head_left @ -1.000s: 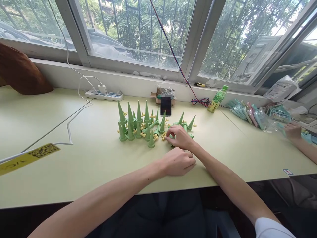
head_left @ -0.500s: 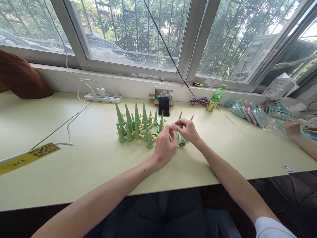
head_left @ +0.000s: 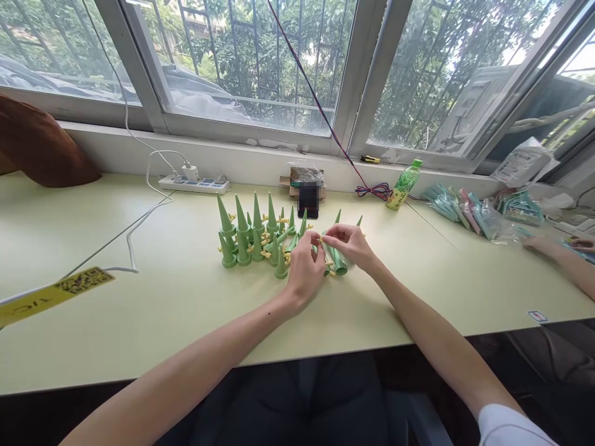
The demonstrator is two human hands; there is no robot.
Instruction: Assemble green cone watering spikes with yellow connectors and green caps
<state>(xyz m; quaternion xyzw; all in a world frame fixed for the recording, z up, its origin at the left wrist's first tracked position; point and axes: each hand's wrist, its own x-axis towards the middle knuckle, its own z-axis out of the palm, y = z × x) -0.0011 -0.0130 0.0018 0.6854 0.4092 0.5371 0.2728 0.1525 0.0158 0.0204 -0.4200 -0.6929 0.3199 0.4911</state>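
My left hand point(head_left: 304, 269) and my right hand point(head_left: 351, 244) meet just above the pale green table point(head_left: 139, 310). Between them is a green cone-shaped spike point(head_left: 338, 261), which both hands grip. My right fingertips pinch a small yellow piece point(head_left: 320, 239) at its side, against my left fingers. Just left of my hands stands a cluster of several upright green spikes point(head_left: 253, 238) with yellow parts among them. A few more spikes point(head_left: 348, 218) poke up behind my right hand.
A white power strip point(head_left: 193, 183) with cables lies by the window wall. A dark blurred object point(head_left: 307, 199), a green bottle point(head_left: 402, 184) and plastic packets point(head_left: 483, 210) lie further right. Another person's hand point(head_left: 542, 244) rests at the right edge. A yellow tag point(head_left: 51, 296) lies at left.
My right hand picked a green spike out of the pile and brought it nearer. My left hand rose from the table to join it, and both now close on the spike.
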